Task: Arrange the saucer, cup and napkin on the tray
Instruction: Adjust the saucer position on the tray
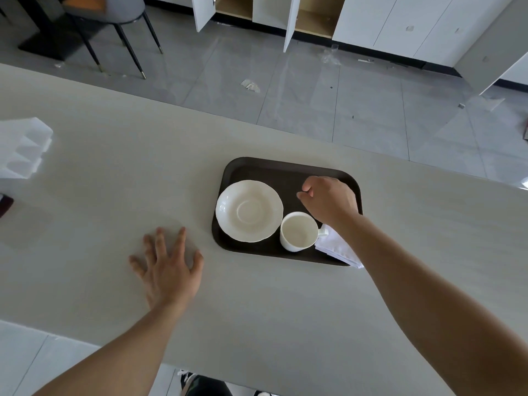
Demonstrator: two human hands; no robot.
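A dark brown tray (257,168) lies on the pale table. On its left half sits a white scalloped saucer (249,210). An empty white cup (298,231) stands upright at the tray's near side, right of the saucer, its handle pointing right. A folded white napkin (338,250) lies at the tray's near right corner, partly under my forearm and overhanging the edge. My right hand (328,200) hovers over the tray's right half, fingers curled, holding nothing I can see. My left hand (168,264) rests flat on the table left of the tray, fingers spread.
A stack of white folded napkins (24,147) sits at the table's far left edge, with a dark object (5,205) just below it. Beyond the table are a tiled floor, a chair (120,24) and open white cabinets (271,12).
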